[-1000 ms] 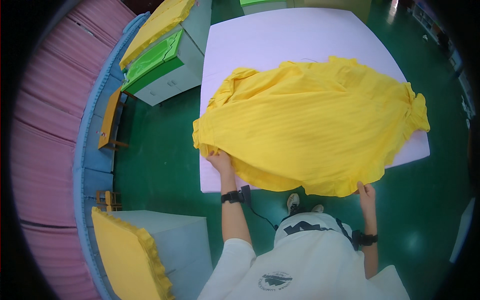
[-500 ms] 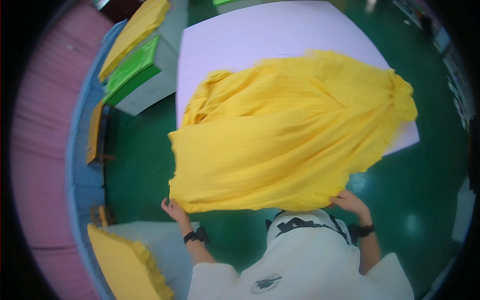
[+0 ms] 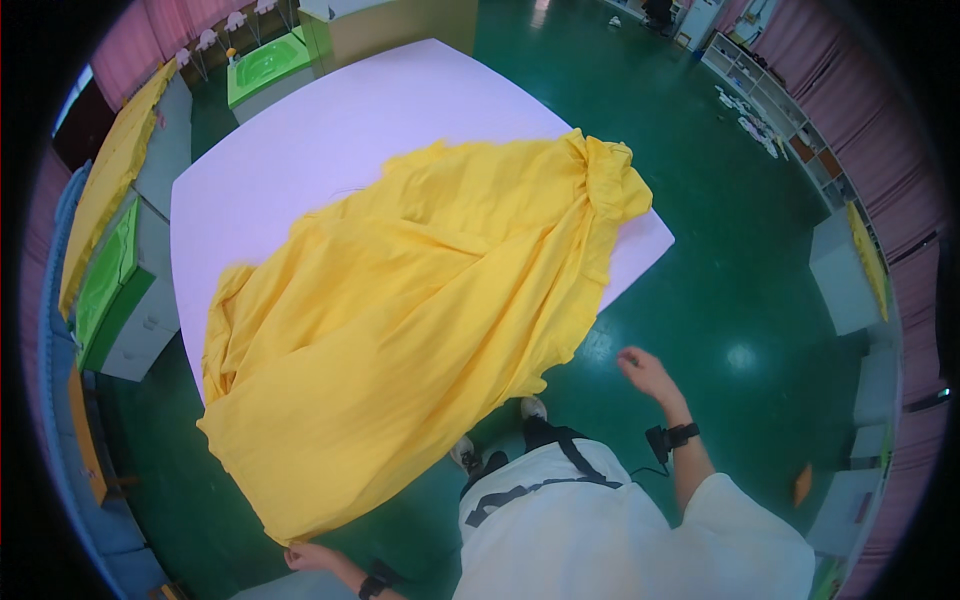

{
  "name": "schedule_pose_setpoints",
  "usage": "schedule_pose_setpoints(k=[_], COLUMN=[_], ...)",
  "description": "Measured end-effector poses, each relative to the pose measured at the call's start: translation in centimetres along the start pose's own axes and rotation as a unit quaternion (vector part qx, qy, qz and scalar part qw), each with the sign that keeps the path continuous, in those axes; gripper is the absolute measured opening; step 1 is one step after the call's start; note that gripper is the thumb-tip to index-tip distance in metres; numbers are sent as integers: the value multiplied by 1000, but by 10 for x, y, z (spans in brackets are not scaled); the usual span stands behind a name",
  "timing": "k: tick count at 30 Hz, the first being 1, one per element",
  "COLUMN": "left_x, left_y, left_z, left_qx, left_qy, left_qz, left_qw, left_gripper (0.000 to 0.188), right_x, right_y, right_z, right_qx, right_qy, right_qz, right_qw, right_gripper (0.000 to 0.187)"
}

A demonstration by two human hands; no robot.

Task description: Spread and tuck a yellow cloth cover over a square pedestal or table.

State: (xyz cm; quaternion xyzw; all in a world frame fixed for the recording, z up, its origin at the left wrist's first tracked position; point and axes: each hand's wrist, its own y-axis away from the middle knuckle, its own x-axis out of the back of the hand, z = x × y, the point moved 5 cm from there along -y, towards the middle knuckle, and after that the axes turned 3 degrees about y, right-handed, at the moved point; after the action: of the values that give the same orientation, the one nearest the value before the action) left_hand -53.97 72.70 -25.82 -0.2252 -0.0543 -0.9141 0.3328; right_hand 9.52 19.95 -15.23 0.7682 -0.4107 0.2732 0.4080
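Note:
A large yellow cloth (image 3: 390, 310) with ruffled edges lies in loose folds over a pale lilac tabletop (image 3: 300, 150). Its near part hangs past the table's front edge, and the far right end is bunched up. At the cloth's lower left corner, my left hand (image 3: 308, 558) is closed on the edge. My right hand (image 3: 648, 374) is off the cloth, above the floor to the right of it. Its fingers are loosely bent with a small gap at the thumb, and nothing shows in them.
Green-topped play units (image 3: 110, 275) stand at the left, beside a yellow-covered cabinet (image 3: 120, 180). Another green-topped unit (image 3: 268, 68) is at the back. White shelves (image 3: 775, 90) and a white cabinet (image 3: 845, 270) line the right side. My shoes (image 3: 533, 408) are on the green floor.
My right hand has let go of the cloth's near edge and moved away to the right. The view has turned right, and the cloth's near edge now slants down to my left hand.

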Motion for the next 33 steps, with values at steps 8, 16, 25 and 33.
schedule_pose_setpoints(k=[8, 16, 25, 33], left_x=[-28, -158, -194, -207], left_y=[265, 500, 535, 506], left_z=[200, 287, 270, 252], left_qx=[-335, -414, -346, -366], left_qy=[-67, -100, -341, -276], left_qz=[-147, -448, -406, -429], left_qw=[928, 786, 774, 779], left_gripper=[34, 43, 66, 65], right_x=[99, 140, 145, 164], right_y=[-179, -278, -199, -234], right_z=[22, -34, 158, 210], right_qx=[61, 96, -18, -75], right_qy=[-244, -198, -161, -332], right_qz=[214, 165, 228, 165], right_qw=[944, 961, 960, 926], right_gripper=[26, 22, 22, 38])
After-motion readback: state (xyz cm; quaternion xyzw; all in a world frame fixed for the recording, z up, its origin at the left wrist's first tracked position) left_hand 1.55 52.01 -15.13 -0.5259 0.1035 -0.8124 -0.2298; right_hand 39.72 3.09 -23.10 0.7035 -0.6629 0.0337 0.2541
